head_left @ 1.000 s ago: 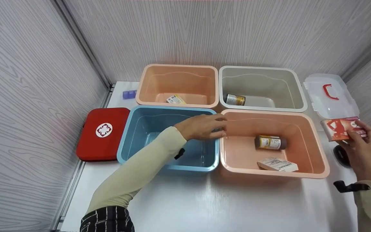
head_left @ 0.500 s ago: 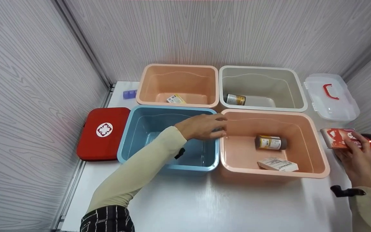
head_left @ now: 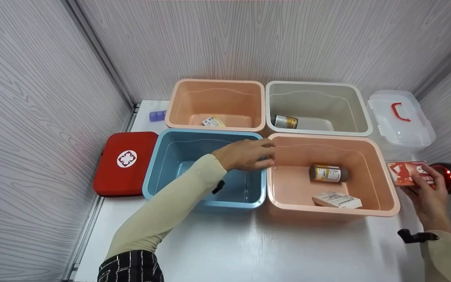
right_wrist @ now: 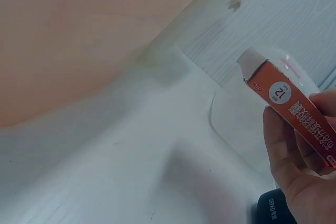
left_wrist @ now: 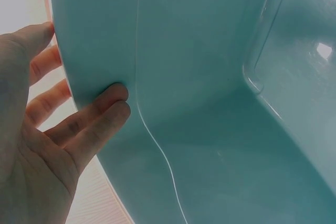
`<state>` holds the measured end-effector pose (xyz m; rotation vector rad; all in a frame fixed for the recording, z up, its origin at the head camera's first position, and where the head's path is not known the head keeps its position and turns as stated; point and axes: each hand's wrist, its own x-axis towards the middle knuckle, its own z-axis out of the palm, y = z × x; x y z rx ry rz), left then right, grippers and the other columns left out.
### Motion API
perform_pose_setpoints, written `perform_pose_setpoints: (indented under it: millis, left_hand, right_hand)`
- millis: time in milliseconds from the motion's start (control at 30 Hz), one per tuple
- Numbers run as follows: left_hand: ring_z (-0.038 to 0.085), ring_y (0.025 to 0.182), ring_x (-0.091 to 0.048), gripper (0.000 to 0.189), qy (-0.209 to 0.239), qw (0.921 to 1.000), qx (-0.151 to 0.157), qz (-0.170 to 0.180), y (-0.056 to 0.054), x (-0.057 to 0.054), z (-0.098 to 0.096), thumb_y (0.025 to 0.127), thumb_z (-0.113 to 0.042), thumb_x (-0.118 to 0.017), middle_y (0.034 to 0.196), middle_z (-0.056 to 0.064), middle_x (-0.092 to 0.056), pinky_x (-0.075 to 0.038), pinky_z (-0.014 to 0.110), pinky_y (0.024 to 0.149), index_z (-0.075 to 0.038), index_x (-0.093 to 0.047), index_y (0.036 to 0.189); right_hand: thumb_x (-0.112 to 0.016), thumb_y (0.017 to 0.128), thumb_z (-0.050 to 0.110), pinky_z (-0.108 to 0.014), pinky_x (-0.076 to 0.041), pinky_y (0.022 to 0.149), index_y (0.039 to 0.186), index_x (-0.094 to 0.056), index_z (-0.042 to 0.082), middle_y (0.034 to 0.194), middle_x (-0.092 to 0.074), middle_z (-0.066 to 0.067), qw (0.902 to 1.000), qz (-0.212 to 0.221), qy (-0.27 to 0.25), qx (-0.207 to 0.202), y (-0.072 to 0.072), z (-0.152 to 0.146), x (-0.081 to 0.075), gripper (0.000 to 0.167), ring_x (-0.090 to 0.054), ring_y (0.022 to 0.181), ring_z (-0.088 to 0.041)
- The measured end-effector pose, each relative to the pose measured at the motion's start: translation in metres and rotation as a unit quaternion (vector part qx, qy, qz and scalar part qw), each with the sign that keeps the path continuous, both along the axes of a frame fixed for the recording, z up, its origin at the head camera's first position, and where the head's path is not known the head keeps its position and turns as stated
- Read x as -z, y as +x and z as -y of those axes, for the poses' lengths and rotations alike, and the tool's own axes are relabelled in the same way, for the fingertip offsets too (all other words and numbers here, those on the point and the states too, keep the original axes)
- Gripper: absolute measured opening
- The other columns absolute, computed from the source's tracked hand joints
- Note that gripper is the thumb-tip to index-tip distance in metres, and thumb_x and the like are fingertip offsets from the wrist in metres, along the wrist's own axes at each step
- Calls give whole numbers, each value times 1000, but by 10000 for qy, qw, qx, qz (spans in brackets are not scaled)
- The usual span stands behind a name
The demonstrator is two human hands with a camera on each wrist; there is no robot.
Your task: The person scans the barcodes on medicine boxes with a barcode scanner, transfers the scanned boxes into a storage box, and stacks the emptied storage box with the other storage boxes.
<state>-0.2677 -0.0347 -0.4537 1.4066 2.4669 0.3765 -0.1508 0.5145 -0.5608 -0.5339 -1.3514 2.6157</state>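
At the right edge of the head view, my right hand (head_left: 431,199) holds a red-and-white medicine box (head_left: 403,173). Thumb and fingers pinch the red box (right_wrist: 296,111) in the right wrist view, its printed narrow side showing and one white end sticking out. Just right of it stands a black barcode scanner (head_left: 446,178) with red lights lit. My left hand (head_left: 245,154) lies over the right rim of the blue bin (head_left: 206,203), fingers loosely extended. In the left wrist view, some fingers of the left hand (left_wrist: 58,129) lie inside the bin wall, others outside.
The front pink bin (head_left: 292,188) holds a dark bottle (head_left: 328,173) and a white box (head_left: 338,199). Behind stand another pink bin (head_left: 215,80) with a small box and a grey bin (head_left: 315,83) with a bottle. A red first-aid case (head_left: 125,176) and clear lidded case (head_left: 403,129) flank them.
My right hand has brought the red box down and slightly left, from beside the clear case to in front of the scanner, whose red lights now show. The left hand has stayed put.
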Motion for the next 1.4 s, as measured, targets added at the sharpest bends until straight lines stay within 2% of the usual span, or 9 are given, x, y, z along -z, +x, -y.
perform_pose_setpoints:
  millis: [200, 300, 533, 700, 767, 833, 1100, 1233, 1400]
  left_hand:
    - [27, 138, -60, 38, 4, 10000, -16, -4, 0, 0, 1, 116, -37, -51, 168, 12, -46, -49, 44, 123, -14, -66, 142]
    - [26, 135, -61, 36, 14, 10000, -21, 3, 0, -1, 2, 116, -37, -51, 168, 12, -46, -50, 43, 122, -15, -66, 141]
    - [27, 136, -61, 37, -1, 10000, -53, 67, 0, 0, 3, 116, -37, -52, 169, 12, -45, -50, 44, 122, -16, -66, 142]
    - [26, 136, -60, 36, -18, 10000, -59, 60, 0, 1, 1, 116, -38, -52, 168, 11, -46, -50, 43, 122, -17, -65, 142]
    - [26, 138, -60, 36, -28, 10000, -42, 26, 0, 2, 0, 116, -38, -52, 169, 11, -45, -49, 43, 123, -17, -65, 143]
    - [27, 139, -59, 37, -37, 10000, -28, 6, 0, 3, -1, 116, -38, -51, 169, 12, -45, -49, 44, 123, -17, -65, 143]
    - [26, 141, -58, 38, -58, 9999, -88, 98, 0, 2, -3, 116, -42, -50, 169, 9, -46, -48, 43, 124, -21, -64, 145]
    - [26, 143, -57, 41, -83, 9998, -107, 130, 0, 1, -2, 116, -43, -50, 170, 8, -45, -48, 43, 124, -21, -63, 147]
    - [26, 145, -56, 43, -77, 9995, -168, 246, -1, 0, 0, 116, -45, -50, 171, 7, -43, -48, 43, 124, -22, -61, 151]
  right_hand:
    - [-73, 104, 9, -24, -66, 76, 158, -48, 30, 133, -48, 8, 9956, 282, 859, 243, -12, 8, -21, 63, -75, 95, -8]
    - [-76, 103, 13, -21, -64, 78, 159, -47, 30, 134, -48, 9, 9913, 211, 1273, 273, -25, 14, -40, 65, -71, 101, -6]
    - [-71, 107, 17, -19, -63, 86, 163, -41, 26, 140, -47, 7, 9816, -336, 1860, -257, -58, 33, -88, 64, -61, 115, -13]
    - [-63, 109, 6, -25, -65, 85, 160, -43, 18, 142, -45, -2, 9776, -989, 1679, -794, -84, 57, -111, 56, -65, 110, -17]
    - [-58, 110, -1, -29, -66, 84, 159, -44, 13, 141, -44, -7, 9755, -1260, 1472, -1040, -95, 69, -116, 53, -68, 106, -19]
    - [-55, 110, -3, -31, -66, 83, 158, -45, 11, 141, -43, -10, 9704, -1415, 1506, -1248, -105, 81, -120, 52, -70, 103, -20]
    - [-62, 110, 5, -30, -66, 84, 160, -45, 12, 140, -41, -10, 9482, -1464, 2114, -1866, -145, 151, -136, 54, -62, 109, -21]
    - [-63, 109, 5, -29, -67, 83, 160, -47, 12, 139, -44, -11, 9340, -1496, 2482, -2088, -164, 192, -140, 54, -63, 111, -21]
    - [-65, 107, 3, -28, -67, 77, 158, -50, 10, 128, -51, -14, 9201, -1517, 2803, -2275, -187, 241, -140, 53, -68, 98, -20]
